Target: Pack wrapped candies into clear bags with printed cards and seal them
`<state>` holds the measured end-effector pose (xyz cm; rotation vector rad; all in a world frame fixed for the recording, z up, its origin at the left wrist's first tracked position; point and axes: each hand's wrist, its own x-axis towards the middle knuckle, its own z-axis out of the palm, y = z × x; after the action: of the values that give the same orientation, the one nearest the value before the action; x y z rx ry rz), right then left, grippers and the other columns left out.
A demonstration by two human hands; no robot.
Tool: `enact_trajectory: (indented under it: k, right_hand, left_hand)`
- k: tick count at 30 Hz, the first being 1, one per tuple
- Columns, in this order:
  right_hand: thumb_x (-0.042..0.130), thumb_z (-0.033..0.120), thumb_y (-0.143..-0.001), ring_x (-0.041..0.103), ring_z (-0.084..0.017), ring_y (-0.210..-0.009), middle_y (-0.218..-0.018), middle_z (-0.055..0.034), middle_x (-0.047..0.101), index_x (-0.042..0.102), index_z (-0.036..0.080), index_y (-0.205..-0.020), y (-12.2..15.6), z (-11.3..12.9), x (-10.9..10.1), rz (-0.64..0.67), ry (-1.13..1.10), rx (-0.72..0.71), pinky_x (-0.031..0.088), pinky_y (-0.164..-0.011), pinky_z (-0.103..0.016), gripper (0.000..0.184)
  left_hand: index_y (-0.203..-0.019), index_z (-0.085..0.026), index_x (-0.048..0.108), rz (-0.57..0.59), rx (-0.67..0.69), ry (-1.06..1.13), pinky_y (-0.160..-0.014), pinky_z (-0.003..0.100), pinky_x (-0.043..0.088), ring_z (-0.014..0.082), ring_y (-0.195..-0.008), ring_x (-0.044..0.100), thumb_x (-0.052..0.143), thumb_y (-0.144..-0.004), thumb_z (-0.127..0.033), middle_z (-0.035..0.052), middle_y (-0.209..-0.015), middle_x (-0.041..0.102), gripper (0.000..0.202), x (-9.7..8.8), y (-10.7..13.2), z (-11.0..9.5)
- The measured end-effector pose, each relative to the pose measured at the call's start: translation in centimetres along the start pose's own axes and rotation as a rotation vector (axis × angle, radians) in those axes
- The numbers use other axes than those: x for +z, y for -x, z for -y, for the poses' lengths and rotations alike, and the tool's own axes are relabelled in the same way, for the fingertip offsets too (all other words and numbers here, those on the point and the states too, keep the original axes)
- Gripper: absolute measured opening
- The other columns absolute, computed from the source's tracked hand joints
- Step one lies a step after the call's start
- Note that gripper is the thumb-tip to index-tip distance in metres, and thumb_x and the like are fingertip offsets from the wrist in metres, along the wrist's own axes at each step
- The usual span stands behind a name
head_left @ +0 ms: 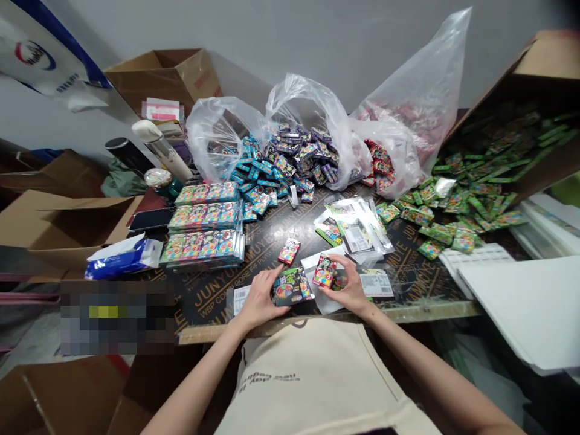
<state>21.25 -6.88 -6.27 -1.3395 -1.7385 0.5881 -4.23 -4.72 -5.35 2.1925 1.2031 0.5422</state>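
My left hand (261,299) grips the left edge of a black printed card (290,286) near the table's front edge. Between the thumb and fingers of my right hand (351,287) is a small red box (324,270) with a colourful front, held just right of the card. Another small red box (289,250) lies on the table above my left hand. Clear plastic pouches (357,226) with black-and-green printed cards lie beyond my right hand, and more lie partly under it.
Stacks of packed small boxes (203,226) stand at the left. Clear bags spill blue boxes (260,172), purple boxes (308,151) and red boxes (380,160) at the back. Green boxes (475,205) pour from a carton at right. A blue tissue pack (122,258) and a phone (151,220) lie left.
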Motion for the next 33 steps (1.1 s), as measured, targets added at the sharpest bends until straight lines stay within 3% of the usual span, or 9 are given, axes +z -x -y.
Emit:
enact_trajectory:
  k: [7, 13, 16, 26, 30, 33]
  right_hand:
    - [0.075, 0.032, -0.055, 0.045, -0.024, -0.115, -0.126, -0.0072, 0.048, 0.038, 0.025, -0.128, 0.9, -0.4, 0.2, 0.277, -0.129, 0.079, 0.036, -0.097, -0.039, 0.082]
    - [0.070, 0.033, -0.059, 0.046, -0.026, -0.116, -0.125, -0.0078, 0.052, 0.037, 0.024, -0.129, 0.4, -0.4, -0.2, 0.267, 0.041, -0.122, 0.014, -0.106, -0.048, 0.078]
    - [0.069, 0.035, -0.059, 0.049, -0.026, -0.113, -0.122, -0.0086, 0.053, 0.037, 0.023, -0.128, 0.1, -0.3, -0.4, 0.269, 0.084, -0.154, 0.009, -0.106, -0.050, 0.077]
    - [0.069, 0.033, -0.056, 0.049, -0.026, -0.112, -0.118, -0.0078, 0.055, 0.041, 0.025, -0.123, 0.0, 0.3, -0.5, 0.340, 0.020, -0.177, 0.008, -0.106, -0.049, 0.073]
    - [0.073, 0.035, -0.052, 0.046, -0.027, -0.115, -0.120, -0.0069, 0.055, 0.042, 0.024, -0.123, 0.3, -0.1, -0.5, 0.363, -0.026, -0.075, 0.015, -0.106, -0.048, 0.078]
    - [0.074, 0.033, -0.050, 0.045, -0.027, -0.115, -0.121, -0.0063, 0.053, 0.042, 0.024, -0.123, 0.6, -0.8, -0.7, 0.305, -0.057, 0.000, 0.014, -0.107, -0.049, 0.080]
  left_hand:
    - [-0.135, -0.024, 0.026, 0.042, 0.023, 0.057, -0.096, 0.041, 0.031, 0.0265, -0.109, 0.041, 0.072, -0.057, -0.031, 0.0082, -0.122, 0.046, 0.091, -0.1, -0.3, -0.6]
    - [-0.136, -0.024, 0.027, 0.070, 0.009, 0.033, -0.093, 0.042, 0.032, 0.0274, -0.107, 0.043, 0.071, -0.057, -0.031, 0.0082, -0.116, 0.049, 0.090, -0.2, -0.5, -0.7]
    - [-0.135, -0.024, 0.027, 0.069, 0.017, 0.019, -0.094, 0.041, 0.032, 0.0272, -0.107, 0.043, 0.071, -0.057, -0.032, 0.0084, -0.116, 0.049, 0.090, -0.1, -0.5, -0.7]
    - [-0.136, -0.022, 0.025, 0.061, 0.045, 0.001, -0.094, 0.040, 0.030, 0.0264, -0.107, 0.043, 0.072, -0.056, -0.029, 0.0085, -0.119, 0.049, 0.093, 0.8, -0.5, -0.4]
    - [-0.137, -0.023, 0.023, 0.092, 0.045, 0.016, -0.094, 0.040, 0.031, 0.0269, -0.108, 0.043, 0.072, -0.056, -0.031, 0.0088, -0.122, 0.048, 0.096, 0.6, -0.5, -0.4]
    - [-0.137, -0.024, 0.023, 0.076, 0.020, 0.013, -0.094, 0.041, 0.032, 0.0281, -0.109, 0.043, 0.073, -0.055, -0.034, 0.0089, -0.122, 0.048, 0.097, 0.3, -0.7, -0.4]
